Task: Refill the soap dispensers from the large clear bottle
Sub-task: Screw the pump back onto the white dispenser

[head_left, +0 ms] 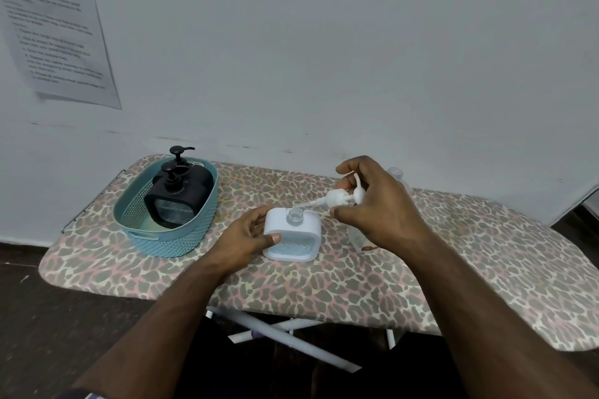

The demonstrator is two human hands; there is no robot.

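On the leopard-print ironing board (421,269), the left hand (241,236) steadies the light, rigid white dispenser (291,236) by its side; right-hand fingers (343,214) pinch the removed pump (337,197). The clear bottle (397,175) stands behind, likely slippery.

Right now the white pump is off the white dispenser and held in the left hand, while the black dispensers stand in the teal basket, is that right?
Not quite: the head view shows the right hand holding the white pump; the left hand steadies the white dispenser. The black dispensers stand in the teal basket.
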